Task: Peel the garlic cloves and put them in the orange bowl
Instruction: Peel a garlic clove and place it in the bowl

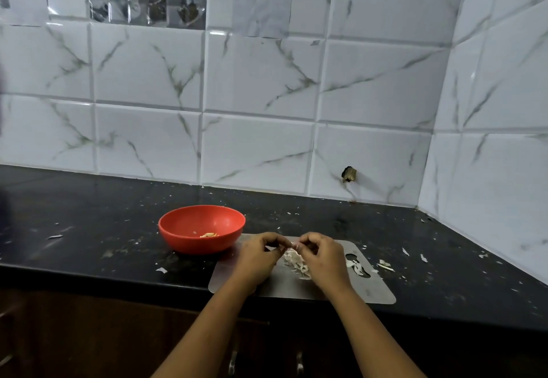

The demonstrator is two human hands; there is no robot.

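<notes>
An orange bowl (pixel 201 228) stands on the black counter, with a few peeled garlic cloves (pixel 209 234) lying at its bottom. Right of it lies a steel cutting board (pixel 373 290). Above the board my left hand (pixel 258 259) and my right hand (pixel 321 259) meet fingertip to fingertip and pinch a small garlic clove (pixel 292 245) between them. The clove is mostly hidden by my fingers. A heap of white garlic skins (pixel 296 263) lies on the board just below the hands.
Loose skin scraps (pixel 385 265) are scattered over the black counter (pixel 89 229), right of the board and left of the bowl. White marble tiles (pixel 258 146) form the back wall and the right corner. Dark cabinet doors run below the counter's front edge.
</notes>
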